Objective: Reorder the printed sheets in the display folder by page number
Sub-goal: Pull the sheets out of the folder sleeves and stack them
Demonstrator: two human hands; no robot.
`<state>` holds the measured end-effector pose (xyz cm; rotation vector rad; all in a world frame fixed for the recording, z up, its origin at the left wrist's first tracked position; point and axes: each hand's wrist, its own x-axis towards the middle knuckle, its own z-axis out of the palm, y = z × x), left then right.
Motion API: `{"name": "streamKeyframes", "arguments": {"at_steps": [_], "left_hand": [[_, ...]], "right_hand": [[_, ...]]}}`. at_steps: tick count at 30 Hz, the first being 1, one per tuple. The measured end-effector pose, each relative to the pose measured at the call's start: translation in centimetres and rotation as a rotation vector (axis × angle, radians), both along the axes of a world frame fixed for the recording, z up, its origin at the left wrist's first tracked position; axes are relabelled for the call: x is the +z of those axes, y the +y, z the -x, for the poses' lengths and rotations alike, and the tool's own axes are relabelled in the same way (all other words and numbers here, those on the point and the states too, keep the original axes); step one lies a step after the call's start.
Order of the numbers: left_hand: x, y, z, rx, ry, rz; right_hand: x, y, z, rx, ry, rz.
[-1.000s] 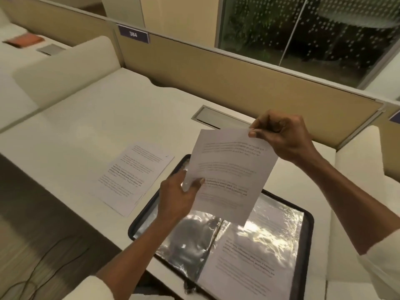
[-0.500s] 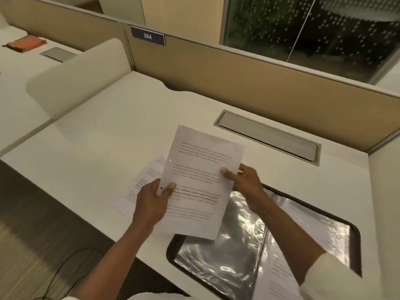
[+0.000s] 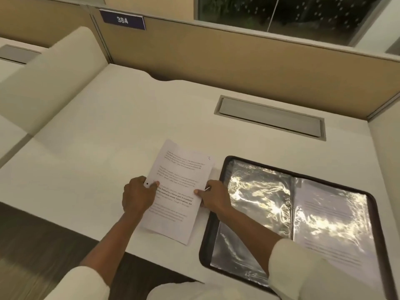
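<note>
Head view: a printed sheet [image 3: 179,191] lies on the pale table [image 3: 108,137] in the middle of the frame, turned a little so that its top leans to the right. It is just beside the left rim of the open display folder [image 3: 204,245], which fills the lower right of the frame.

The left hand [image 3: 138,195] holds the sheet's left edge. Its thumb lies on top of the paper and its fingers [image 3: 134,187] are curled close at the margin. The right hand [image 3: 213,199] pinches the right edge, thumb pressed on the printed face, fingers tucked narrow beside and under the paper. Its forearm crosses the folder's left rim. Whether a second sheet lies beneath cannot be told.

The folder has a black border and lies flat and open. Its left clear sleeve [image 3: 259,202] glares with reflected light, and its contents cannot be read. The right sleeve holds a page of text [image 3: 331,230]. Both arms end in cream cuffs [image 3: 303,267] at the bottom of the frame.

Above the folder a grey hatch [image 3: 270,116] is set into the table. A tan partition [image 3: 238,61] runs along the back, with a dark label reading 384 [image 3: 122,20] at the upper left and a dark window [image 3: 281,14] at the upper right.
</note>
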<state>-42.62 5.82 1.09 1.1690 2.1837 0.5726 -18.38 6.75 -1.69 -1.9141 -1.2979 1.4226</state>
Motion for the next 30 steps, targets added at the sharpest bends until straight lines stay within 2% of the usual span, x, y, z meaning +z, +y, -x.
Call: {"name": "streamKeyframes", "arguments": {"at_steps": [5, 9, 16, 21, 23, 26, 30], "left_hand": [[-0.7, 0.9, 0.2, -0.019, 0.134, 0.094], [-0.8, 1.0, 0.2, -0.068, 0.217, 0.164], [-0.6, 0.9, -0.3, -0.165, 0.478, 0.191], [-0.6, 0.9, -1.6, -0.257, 0.786, 0.218], [-0.4, 0.7, -2.7, -0.26, 0.772, 0.199], [0.3, 0.1, -5.9, -0.336, 0.656, 0.145], [2.1, -2.2, -13.2, -0.567, 0.526, 0.028]], "right_hand": [[-1.0, 0.8, 1.3, 0.031, -0.26, -0.042], [-1.1, 0.8, 1.6, 0.067, -0.359, -0.057], [-0.2, -0.2, 1.8, 0.048, -0.404, -0.101], [1.1, -1.5, 0.9, 0.046, -0.38, -0.129], [1.4, -2.4, -0.2, 0.047, -0.355, -0.146], [1.9, -4.9, -3.3, 0.011, -0.367, -0.21], [1.1, -10.1, -9.7, -0.107, -0.552, -0.298]]}}
